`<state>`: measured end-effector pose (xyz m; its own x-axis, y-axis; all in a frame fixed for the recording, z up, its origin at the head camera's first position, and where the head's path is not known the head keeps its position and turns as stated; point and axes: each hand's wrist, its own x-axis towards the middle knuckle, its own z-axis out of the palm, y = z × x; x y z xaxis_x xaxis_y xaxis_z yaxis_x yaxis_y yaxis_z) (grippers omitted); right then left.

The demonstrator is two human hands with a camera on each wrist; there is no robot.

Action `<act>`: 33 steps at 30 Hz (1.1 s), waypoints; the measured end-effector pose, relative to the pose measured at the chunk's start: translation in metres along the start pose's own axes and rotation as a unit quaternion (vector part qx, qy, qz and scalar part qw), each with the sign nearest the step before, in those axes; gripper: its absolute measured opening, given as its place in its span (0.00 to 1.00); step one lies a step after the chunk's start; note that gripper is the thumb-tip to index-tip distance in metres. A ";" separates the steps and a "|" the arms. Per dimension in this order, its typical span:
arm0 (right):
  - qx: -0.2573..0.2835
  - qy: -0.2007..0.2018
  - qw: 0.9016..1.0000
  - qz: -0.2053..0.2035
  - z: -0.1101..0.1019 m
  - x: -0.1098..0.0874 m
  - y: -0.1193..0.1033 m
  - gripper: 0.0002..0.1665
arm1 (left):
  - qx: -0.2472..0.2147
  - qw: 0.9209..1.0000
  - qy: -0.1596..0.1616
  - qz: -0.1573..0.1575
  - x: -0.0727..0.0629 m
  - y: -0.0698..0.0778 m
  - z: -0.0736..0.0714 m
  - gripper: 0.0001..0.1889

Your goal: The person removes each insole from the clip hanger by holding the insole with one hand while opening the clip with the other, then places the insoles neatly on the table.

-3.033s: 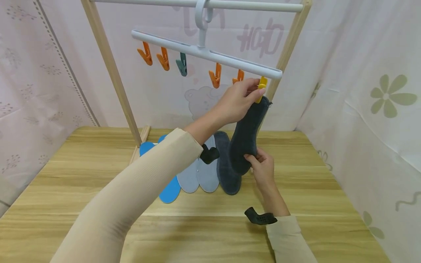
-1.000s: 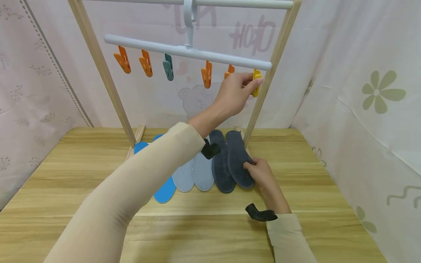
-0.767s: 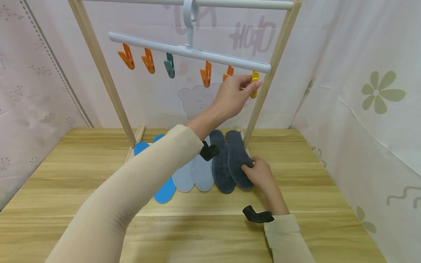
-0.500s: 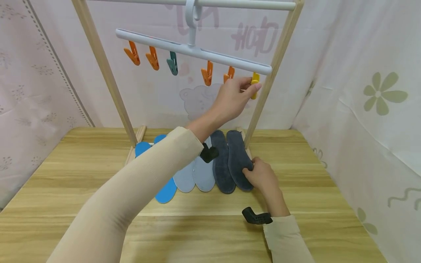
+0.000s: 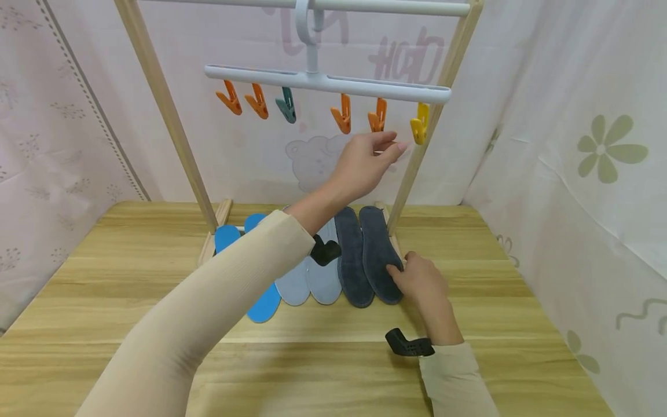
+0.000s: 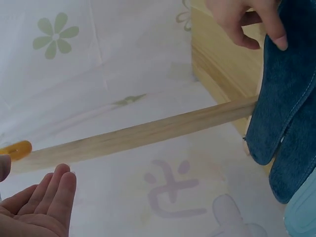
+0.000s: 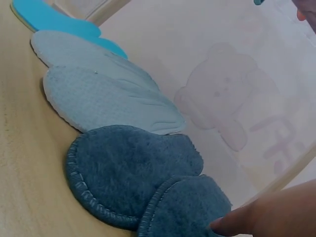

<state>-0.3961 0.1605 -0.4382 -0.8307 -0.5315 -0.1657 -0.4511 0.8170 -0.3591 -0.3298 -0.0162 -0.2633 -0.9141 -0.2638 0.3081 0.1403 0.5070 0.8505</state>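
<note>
My left hand point(image 5: 365, 162) is just left of the yellow clip point(image 5: 420, 123), apart from it. In the left wrist view its fingers point(image 6: 59, 192) are extended and hold nothing. The clip hangs at the right end of a white hanger point(image 5: 365, 86). Below, a dark grey insole point(image 5: 379, 255) lies on the table, its edge over a second dark insole point(image 5: 354, 260). My right hand point(image 5: 423, 281) is at its right edge. The thumb touches the insole's top, while the index finger stands off beside it.
Orange clips point(image 5: 341, 114) and a green clip point(image 5: 286, 105) also hang from the hanger. A wooden rack point(image 5: 167, 110) carries it. Light grey insoles point(image 5: 324, 284) and blue insoles point(image 5: 264, 304) lie left of the dark ones, partly behind my left sleeve point(image 5: 219, 301).
The dark insole came down from the clip's height to the table. My left hand has let go of the yellow clip and moved left; the hanger has swung nearly level. The right hand's grip has loosened.
</note>
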 end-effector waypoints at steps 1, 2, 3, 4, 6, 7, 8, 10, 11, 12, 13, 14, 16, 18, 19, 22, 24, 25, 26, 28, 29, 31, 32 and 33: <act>-0.002 0.000 1.000 0.001 -0.001 0.000 0.000 0.40 | 0.004 1.000 0.000 0.001 -0.002 -0.002 -0.001 0.26; -0.005 0.002 1.000 0.000 -0.002 0.000 0.000 0.40 | 0.008 1.000 0.001 0.002 -0.004 -0.003 -0.003 0.26; -0.007 0.005 1.000 -0.003 -0.003 0.000 0.000 0.40 | 0.012 1.000 -0.001 0.003 -0.007 -0.005 -0.004 0.25; -0.006 0.011 1.000 -0.005 -0.005 0.000 0.000 0.40 | 0.018 1.000 -0.004 0.006 -0.011 -0.008 -0.006 0.24; -0.004 0.025 1.000 -0.012 -0.008 0.000 -0.001 0.40 | 0.025 0.999 -0.016 0.011 -0.019 -0.014 -0.011 0.23; -0.001 0.035 0.999 -0.018 -0.009 0.000 -0.002 0.40 | 0.030 0.999 -0.027 0.008 -0.025 -0.017 -0.014 0.23; 0.003 0.046 0.999 -0.025 -0.012 -0.001 -0.003 0.39 | 0.039 0.998 -0.040 0.006 -0.031 -0.021 -0.017 0.22; 0.013 0.066 0.997 -0.039 -0.016 -0.003 -0.005 0.38 | 0.085 0.994 -0.061 0.007 -0.046 -0.031 -0.022 0.22; 0.016 0.076 0.996 -0.048 -0.019 -0.004 -0.007 0.38 | 0.116 0.991 -0.070 0.005 -0.055 -0.036 -0.025 0.22; 0.019 0.085 0.995 -0.056 -0.021 -0.006 -0.008 0.37 | 0.151 0.986 -0.076 0.003 -0.064 -0.041 -0.026 0.23; 0.022 0.095 0.993 -0.065 -0.023 -0.008 -0.010 0.37 | 0.190 0.979 -0.079 -0.002 -0.073 -0.046 -0.027 0.24; 0.023 0.103 0.992 -0.076 -0.025 -0.010 -0.012 0.37 | 0.226 0.971 -0.078 -0.005 -0.082 -0.052 -0.028 0.25; 0.026 0.120 0.988 -0.095 -0.027 -0.015 -0.012 0.37 | 0.280 0.957 -0.077 -0.018 -0.100 -0.063 -0.028 0.27; 0.027 0.139 0.983 -0.118 -0.029 -0.018 -0.013 0.37 | 0.302 0.950 -0.073 -0.035 -0.116 -0.074 -0.029 0.29; 0.026 0.149 0.980 -0.129 -0.029 -0.019 -0.012 0.38 | 0.306 0.948 -0.070 -0.042 -0.123 -0.078 -0.030 0.30; 0.026 0.173 0.971 -0.161 -0.029 -0.021 -0.010 0.38 | 0.314 0.946 -0.059 -0.049 -0.139 -0.091 -0.032 0.33; 0.024 0.181 0.967 -0.177 -0.028 -0.022 -0.007 0.39 | 0.323 0.944 -0.048 -0.051 -0.147 -0.098 -0.032 0.35; 0.022 0.184 0.965 -0.185 -0.028 -0.022 -0.005 0.39 | 0.327 0.943 -0.044 -0.053 -0.150 -0.101 -0.032 0.36; 0.021 0.184 0.964 -0.191 -0.028 -0.023 -0.003 0.39 | 0.332 0.941 -0.040 -0.053 -0.154 -0.104 -0.031 0.36; 0.015 0.182 0.962 -0.202 -0.028 -0.024 0.000 0.39 | 0.338 0.939 -0.034 -0.058 -0.160 -0.111 -0.029 0.38; 0.011 0.180 0.962 -0.207 -0.029 -0.025 0.002 0.40 | 0.339 0.938 -0.031 -0.060 -0.162 -0.115 -0.028 0.38; 0.003 0.176 0.961 -0.214 -0.030 -0.026 0.004 0.41 | 0.339 0.939 -0.025 -0.059 -0.167 -0.121 -0.026 0.39; -0.001 0.174 0.960 -0.217 -0.030 -0.027 0.005 0.42 | 0.338 0.939 -0.023 -0.059 -0.169 -0.124 -0.025 0.40; -0.005 0.173 0.960 -0.220 -0.031 -0.027 0.006 0.42 | 0.338 0.939 -0.022 -0.062 -0.171 -0.127 -0.024 0.40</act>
